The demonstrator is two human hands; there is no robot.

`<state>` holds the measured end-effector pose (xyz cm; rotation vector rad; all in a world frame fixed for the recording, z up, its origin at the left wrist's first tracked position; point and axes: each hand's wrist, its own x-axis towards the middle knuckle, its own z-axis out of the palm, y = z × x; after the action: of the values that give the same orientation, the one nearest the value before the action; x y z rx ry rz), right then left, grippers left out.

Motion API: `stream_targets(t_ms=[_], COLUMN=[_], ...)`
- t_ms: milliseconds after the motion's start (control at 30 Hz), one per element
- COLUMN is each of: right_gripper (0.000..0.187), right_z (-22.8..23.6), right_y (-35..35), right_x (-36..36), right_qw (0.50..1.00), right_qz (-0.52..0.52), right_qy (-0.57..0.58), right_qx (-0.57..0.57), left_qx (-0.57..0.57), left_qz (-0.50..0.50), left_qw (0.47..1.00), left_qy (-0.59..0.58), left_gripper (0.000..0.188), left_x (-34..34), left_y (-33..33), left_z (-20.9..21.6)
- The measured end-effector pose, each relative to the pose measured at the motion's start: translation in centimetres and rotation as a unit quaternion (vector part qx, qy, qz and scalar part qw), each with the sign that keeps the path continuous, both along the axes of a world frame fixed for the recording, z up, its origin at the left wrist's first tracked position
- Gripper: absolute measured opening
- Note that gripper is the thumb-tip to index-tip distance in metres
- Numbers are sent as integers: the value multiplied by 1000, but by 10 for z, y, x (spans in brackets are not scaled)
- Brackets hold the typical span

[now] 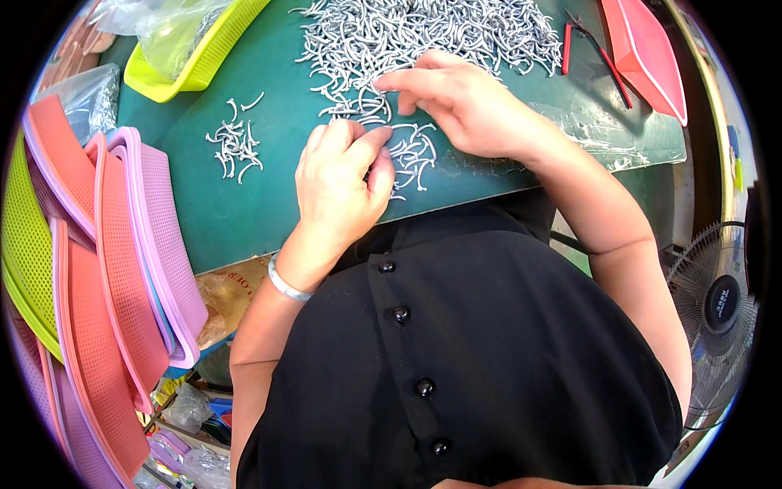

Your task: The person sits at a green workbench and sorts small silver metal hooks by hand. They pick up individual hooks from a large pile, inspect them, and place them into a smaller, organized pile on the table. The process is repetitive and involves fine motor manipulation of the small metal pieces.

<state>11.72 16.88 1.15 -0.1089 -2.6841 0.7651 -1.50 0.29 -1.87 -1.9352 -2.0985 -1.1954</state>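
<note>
A large pile of small curved silver pieces covers the far middle of the green table. A thinner trail of them runs from the pile toward me. My left hand rests low over this near scatter, fingers curled and thumb drawn in against the index finger. Whatever lies between those fingertips is hidden. Just to the right and farther off, my right hand hovers over the trail, its index finger stretched out and the others bent, apart from one another. More curved pieces lie between the hands. A small separate heap sits to the left.
Far left on the green table stands a lime-green basket with plastic bags. Stacked pink and purple baskets flank the left edge. Red-handled pliers and a red tray lie far right. A fan stands right.
</note>
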Motion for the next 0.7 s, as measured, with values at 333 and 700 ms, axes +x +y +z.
stream_targets(t_ms=[333,700], right_gripper=[46,42], right_z=[1,-7], right_y=[3,-11], right_x=[20,5], right_qw=[999,997], right_qz=[5,24], right_qy=[27,-9], right_qx=[17,67], left_qx=[-25,0], left_qz=[5,18], left_qw=[1000,998], left_qy=[-7,-60], left_gripper=[21,19], left_x=[0,-3], left_y=[0,-1], left_z=[3,-1])
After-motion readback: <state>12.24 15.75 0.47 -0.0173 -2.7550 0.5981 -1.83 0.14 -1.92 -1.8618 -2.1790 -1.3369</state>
